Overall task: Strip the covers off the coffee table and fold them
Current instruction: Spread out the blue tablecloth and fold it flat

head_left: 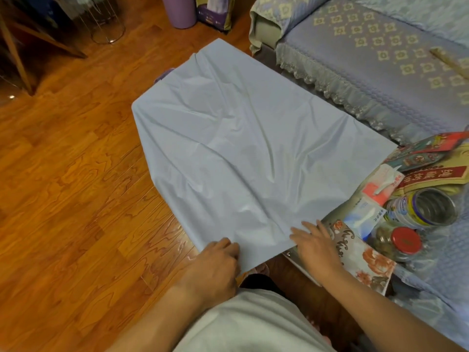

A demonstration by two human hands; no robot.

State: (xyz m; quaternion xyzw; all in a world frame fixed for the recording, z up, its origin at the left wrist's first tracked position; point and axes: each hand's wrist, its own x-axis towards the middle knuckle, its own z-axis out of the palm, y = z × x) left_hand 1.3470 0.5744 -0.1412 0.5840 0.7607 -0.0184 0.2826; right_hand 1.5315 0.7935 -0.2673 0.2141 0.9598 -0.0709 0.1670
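Warm, fairly dim indoor light glints in small spots off the glossy wooden floor (76,174), shadows stay soft, detail looks slightly smeared, and the wide lens bows the edges.

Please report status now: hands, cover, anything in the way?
Left hand grips blue cover near edge. Right hand flat on it. Jars beside.

Over on the right there's lettering, but little of it reads. The red strip (431,177) on the tan packet carries large pale Chinese characters, upside down from here, too skewed to make out. The white-and-blue tissue pack (368,212) shows small blue Chinese print along its edge, too small to read. The jar's red lid (405,241) bears embossed marks, blurred.
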